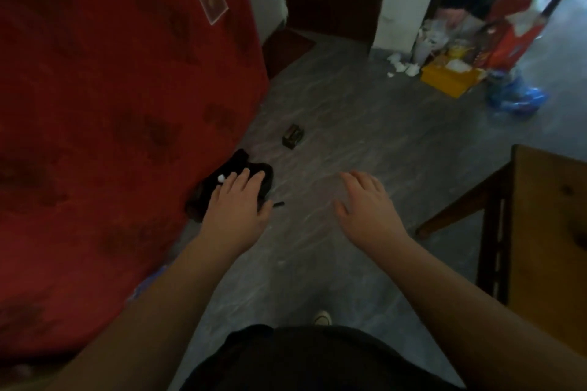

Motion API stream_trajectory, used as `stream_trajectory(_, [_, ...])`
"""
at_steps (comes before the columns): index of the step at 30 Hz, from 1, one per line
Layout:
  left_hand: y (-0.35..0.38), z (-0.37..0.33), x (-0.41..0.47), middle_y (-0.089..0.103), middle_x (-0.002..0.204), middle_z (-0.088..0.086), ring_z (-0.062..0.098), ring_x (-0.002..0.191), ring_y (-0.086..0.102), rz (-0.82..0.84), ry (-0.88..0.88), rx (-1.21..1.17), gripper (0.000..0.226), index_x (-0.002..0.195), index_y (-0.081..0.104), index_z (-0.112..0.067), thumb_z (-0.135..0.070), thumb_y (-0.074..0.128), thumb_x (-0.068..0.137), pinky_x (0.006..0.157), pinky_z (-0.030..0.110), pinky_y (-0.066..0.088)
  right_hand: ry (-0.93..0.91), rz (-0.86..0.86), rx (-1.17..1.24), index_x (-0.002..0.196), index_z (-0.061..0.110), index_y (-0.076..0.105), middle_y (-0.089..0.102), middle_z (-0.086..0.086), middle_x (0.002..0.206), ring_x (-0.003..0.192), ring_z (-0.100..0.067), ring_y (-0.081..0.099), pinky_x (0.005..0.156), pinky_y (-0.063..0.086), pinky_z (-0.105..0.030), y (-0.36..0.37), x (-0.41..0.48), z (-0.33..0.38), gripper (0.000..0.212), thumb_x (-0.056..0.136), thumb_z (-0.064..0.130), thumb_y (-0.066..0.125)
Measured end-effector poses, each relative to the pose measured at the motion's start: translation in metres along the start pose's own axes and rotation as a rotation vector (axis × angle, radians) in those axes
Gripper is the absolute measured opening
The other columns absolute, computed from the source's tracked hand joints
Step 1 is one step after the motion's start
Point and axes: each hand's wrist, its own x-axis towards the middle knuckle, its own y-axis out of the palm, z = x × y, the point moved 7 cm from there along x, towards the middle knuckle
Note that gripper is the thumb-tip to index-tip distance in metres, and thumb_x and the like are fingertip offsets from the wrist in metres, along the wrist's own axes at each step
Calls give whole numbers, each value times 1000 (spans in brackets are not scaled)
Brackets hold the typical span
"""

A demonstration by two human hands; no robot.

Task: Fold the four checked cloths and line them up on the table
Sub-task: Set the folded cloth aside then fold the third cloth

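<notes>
No checked cloth shows in this view. My left hand (236, 203) is stretched forward, palm down with fingers straight, in front of a dark bundle (251, 171) lying on the floor by the red bed cover. My right hand (368, 203) is held out beside it over the grey floor, fingers spread and relaxed, holding nothing. The wooden table (552, 232) stands at the right edge, only its corner and a leg visible.
A bed with a red cover (111, 120) fills the left side. A small dark box (293, 135) lies on the floor ahead. A yellow box (451, 79), bags and clutter (514, 95) sit at the far right by a doorway. My shoe (322, 317) shows below.
</notes>
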Motion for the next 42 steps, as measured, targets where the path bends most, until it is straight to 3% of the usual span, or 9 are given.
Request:
stream_trajectory(4, [3, -34, 90, 19, 167, 7, 29, 153, 15, 47, 89, 1, 66, 159, 21, -25, -51, 42, 102, 123, 49, 19, 102, -40, 36, 150, 17, 40, 42, -10, 153, 144, -31, 33, 118, 33, -47, -27, 49, -39, 60, 97, 39, 54])
stream_trajectory(8, [-1, -77, 182, 20, 166, 8, 29, 153, 17, 50, 195, -21, 68, 159, 21, -24, -51, 42, 101, 124, 46, 18, 214, -87, 47, 155, 18, 34, 34, -8, 159, 149, -28, 23, 121, 24, -42, -54, 107, -83, 62, 100, 41, 51])
stream_trajectory(23, [-47, -242, 538, 27, 164, 12, 31, 150, 25, 104, 571, 109, 68, 158, 26, -21, -50, 46, 99, 122, 45, 23, 555, -201, 100, 158, 23, 26, 27, -6, 164, 151, -27, 18, 123, 17, -40, -139, 372, -206, 66, 100, 42, 51])
stream_trajectory(32, [-23, -422, 638, 22, 166, 9, 29, 152, 21, 203, 789, 206, 68, 159, 22, -24, -50, 44, 100, 122, 45, 22, 754, -316, 156, 159, 23, 25, 25, -5, 164, 151, -26, 18, 122, 19, -41, -192, 424, -348, 66, 101, 42, 50])
stream_trajectory(42, [-4, -703, 705, 15, 168, 1, 23, 155, 13, 167, 1042, 360, 68, 159, 14, -32, -55, 39, 101, 125, 44, 16, 883, -415, 153, 159, 23, 21, 23, -7, 165, 152, -27, 18, 125, 20, -45, -304, 446, -568, 67, 101, 45, 46])
